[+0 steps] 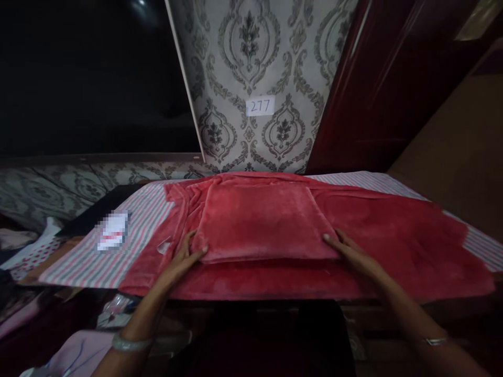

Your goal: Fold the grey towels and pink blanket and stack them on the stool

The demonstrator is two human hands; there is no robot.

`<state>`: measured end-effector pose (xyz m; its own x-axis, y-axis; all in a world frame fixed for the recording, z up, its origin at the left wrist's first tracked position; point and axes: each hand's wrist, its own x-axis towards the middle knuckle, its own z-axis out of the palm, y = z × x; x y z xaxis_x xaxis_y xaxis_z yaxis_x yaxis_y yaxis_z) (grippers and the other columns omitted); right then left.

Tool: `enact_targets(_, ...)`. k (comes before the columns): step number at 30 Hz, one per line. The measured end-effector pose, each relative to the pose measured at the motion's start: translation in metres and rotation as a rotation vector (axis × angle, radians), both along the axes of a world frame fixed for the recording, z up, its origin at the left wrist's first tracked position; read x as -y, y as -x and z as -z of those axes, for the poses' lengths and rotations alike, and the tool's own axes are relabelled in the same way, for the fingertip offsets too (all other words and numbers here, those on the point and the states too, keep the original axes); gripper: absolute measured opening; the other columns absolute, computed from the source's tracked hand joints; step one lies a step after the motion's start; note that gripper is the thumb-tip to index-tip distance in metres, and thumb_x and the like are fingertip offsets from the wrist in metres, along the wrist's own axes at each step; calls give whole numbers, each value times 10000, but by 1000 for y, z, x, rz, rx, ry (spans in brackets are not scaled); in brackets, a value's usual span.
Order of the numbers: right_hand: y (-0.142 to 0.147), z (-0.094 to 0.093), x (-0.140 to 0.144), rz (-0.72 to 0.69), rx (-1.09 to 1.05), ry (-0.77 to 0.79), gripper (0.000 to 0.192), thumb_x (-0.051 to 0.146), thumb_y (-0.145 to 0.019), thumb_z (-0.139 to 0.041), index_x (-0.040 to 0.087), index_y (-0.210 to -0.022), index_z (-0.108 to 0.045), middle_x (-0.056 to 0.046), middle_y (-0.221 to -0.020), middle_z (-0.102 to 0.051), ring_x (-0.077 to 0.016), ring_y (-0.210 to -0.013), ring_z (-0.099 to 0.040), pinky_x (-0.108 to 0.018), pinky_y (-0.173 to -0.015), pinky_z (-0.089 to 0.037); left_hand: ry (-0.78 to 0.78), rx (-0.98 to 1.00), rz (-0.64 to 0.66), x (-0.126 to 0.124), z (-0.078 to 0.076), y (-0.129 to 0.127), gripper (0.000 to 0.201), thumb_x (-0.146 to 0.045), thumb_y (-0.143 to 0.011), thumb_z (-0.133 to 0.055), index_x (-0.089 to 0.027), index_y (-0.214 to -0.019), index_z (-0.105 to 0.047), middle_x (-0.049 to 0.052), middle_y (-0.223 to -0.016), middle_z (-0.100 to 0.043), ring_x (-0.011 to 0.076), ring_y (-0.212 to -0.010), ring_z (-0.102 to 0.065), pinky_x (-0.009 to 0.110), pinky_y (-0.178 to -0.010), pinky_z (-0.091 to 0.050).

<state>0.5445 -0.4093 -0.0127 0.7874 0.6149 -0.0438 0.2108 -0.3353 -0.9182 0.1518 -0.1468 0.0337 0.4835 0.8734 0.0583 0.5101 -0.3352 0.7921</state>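
Observation:
A red plush cloth with a soft, velvety pile lies spread on a striped cloth; I cannot tell whether it is a garment or a blanket. Its middle part forms a flat, roughly square panel on top. My left hand grips the panel's left front corner, thumb on top and fingers mostly hidden behind the edge. At the right front corner, my right hand holds the panel the same way. Left of the panel the fabric is bunched in creases, and a small white tag shows near my left hand.
The striped cloth covers the table. A small blurred white packet lies on it at the left. Behind are a dark screen, a patterned wall with a paper marked 277, and a dark red glossy panel. Fabrics lie lower left.

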Motion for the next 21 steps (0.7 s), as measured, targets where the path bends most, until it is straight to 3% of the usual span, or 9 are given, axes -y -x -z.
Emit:
enact_targets(3, 6, 1, -6, -2, -27, -39, 788, 700, -693, -720, 241, -1324, -609, -123, -1290, -684, -359, -1197, -638, -466, -1004, -538, -107, 31, 107, 3, 14, 4, 899, -595, -746, -694, -237, -1518, -405, 147, -1574, -441, 346, -1437, -440, 492, -1103, -464)
enact_targets(5, 9, 3, -10, -28, -55, -122, 839, 677, -709, -715, 259, -1413, -525, -121, -1365, -637, -343, -1227, -625, -456, -1000, -544, -252, 56, 160, 3, 31, 9, 952, -530, -754, -720, -221, -1563, -324, 161, -1594, -410, 356, -1470, -388, 534, -1163, -392)
enact_targets(9, 17, 3, -17, -3, -11, -265, 1016, 662, -752, -678, 242, -1585, -277, -165, -1560, -441, -333, -1393, -484, -496, -1103, -449, -478, 5, 249, -3, 66, 16, 710, -345, -858, -628, -234, -1522, -403, 158, -1519, -505, 328, -1378, -519, 508, -1107, -467)
enact_targets(11, 22, -2, -18, -32, 166, -318, 932, 635, -815, -645, 265, -1590, -284, -145, -1620, -355, -310, -1486, -349, -515, -1185, -329, -540, -55, 262, -8, 74, 14, 614, -276, -876, -576, -236, -1479, -471, 161, -1425, -579, 311, -1220, -645, 469, -979, -562)
enact_targets(14, 29, -12, -16, -156, 460, -359, 675, 548, -900, -613, 309, -1510, -453, -93, -1675, -247, -297, -1542, -208, -512, -1223, -249, -621, -88, 187, -15, 76, 5, 555, -239, -852, -545, -200, -1405, -551, 166, -1248, -658, 307, -1000, -719, 445, -801, -610)
enact_targets(16, 32, -15, -14, -256, 616, -361, 628, 503, -889, -651, 300, -1467, -513, -98, -1684, -215, -323, -1540, -206, -517, -1209, -286, -694, -64, 144, -19, 74, -1, 509, -246, -836, -541, -184, -1338, -597, 169, -1199, -675, 328, -1012, -709, 455, -794, -605)
enact_targets(21, 32, 11, -15, -372, 882, -360, 696, 222, -894, -589, 330, -1545, -369, -110, -1661, -258, -306, -1498, -328, -527, -1153, -395, -788, 41, 120, -28, 67, -9, 394, -300, -858, -523, -215, -1221, -649, 133, -1143, -718, 313, -1045, -697, 433, -866, -585)
